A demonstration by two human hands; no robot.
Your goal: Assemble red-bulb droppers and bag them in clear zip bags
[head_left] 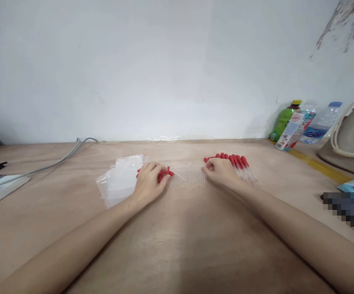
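Note:
My left hand (150,179) is curled around several red caps (162,175); one has a thin white stick pointing right over a row of thin clear tubes (187,173). The tubes lie side by side on the table. At the row's right end, the thumb and fingers of my right hand (220,170) are pinched at the upper end of a clear tube (204,178). Beyond and right of that hand, red-capped clear tubes (241,162) lie slanted in a row, partly hidden by it. Translucent plastic bags (122,179) lie flat, left of and partly under my left hand.
A white wall borders the wooden table (171,245). Right stand a green bottle (284,120), a carton (290,131), a clear bottle (322,124) and a beige bag (351,134). At left are a grey cable (62,159) and a white box (8,190).

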